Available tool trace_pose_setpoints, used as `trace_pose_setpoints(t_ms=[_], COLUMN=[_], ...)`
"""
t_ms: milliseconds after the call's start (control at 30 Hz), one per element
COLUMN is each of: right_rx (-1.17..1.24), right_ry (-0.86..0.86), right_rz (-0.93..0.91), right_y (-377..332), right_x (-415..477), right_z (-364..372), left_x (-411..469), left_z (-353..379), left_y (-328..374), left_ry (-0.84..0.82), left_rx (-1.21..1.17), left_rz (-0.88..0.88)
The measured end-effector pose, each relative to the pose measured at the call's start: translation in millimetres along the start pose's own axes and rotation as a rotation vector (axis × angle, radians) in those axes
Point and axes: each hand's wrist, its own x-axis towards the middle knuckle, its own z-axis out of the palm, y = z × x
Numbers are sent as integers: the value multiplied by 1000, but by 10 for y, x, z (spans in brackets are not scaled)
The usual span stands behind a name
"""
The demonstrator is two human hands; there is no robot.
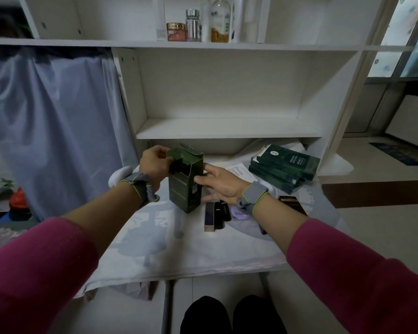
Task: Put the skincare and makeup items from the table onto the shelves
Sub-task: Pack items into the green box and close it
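A person stands a dark green carton (185, 182) upright on the cloth-covered table (159, 249), below the bare middle shelf (227, 128). The left hand (155, 165) pinches its open top flap; the right hand (221, 184) lies flat-fingered against its right side. It is probably light, crushable cardboard, best held by the lower sides.

Dark green box (185, 182), magenta sleeves (362, 273), white shelves (227, 127), blue-grey curtain (51, 121)
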Motion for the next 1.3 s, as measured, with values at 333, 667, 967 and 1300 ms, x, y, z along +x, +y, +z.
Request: trace_pose_setpoints(t_ms=[333, 667, 967, 1300], right_rx=[90, 48, -86, -219], right_ry=[356, 460, 518, 631], right_rz=[-111, -128, -123, -186], right_y=[42, 71, 106, 209], right_x=[169, 269, 295, 279], right_z=[20, 50, 10, 213], left_x=[-75, -153, -201, -131], left_z=[-46, -133, -131, -130], left_y=[-52, -38, -54, -116], left_ry=[-81, -262, -386, -342], left_rx=[-116, -230, -268, -120], left_rz=[-171, -344, -386, -350])
